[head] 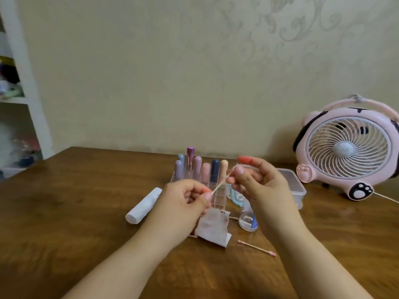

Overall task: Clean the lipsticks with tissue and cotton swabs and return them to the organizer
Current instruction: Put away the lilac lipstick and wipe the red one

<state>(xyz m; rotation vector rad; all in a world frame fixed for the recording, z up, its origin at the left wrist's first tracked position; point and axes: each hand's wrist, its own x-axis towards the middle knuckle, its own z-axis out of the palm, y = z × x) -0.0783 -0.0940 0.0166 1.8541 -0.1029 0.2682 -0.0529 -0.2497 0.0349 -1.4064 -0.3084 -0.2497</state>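
Your left hand (pixel 185 197) and right hand (pixel 252 180) each pinch an end of one cotton swab (pixel 220 184), raised above the stained tissue (pixel 213 228), just before the lipstick organizer (pixel 218 196).

A brown wooden table (pixel 64 212) stands against a beige wall (pixel 129 72) with a faint grey floral pattern at its upper right. A white shelf unit (pixel 23 83) with blurred items stands at the left. The light is soft and dim.
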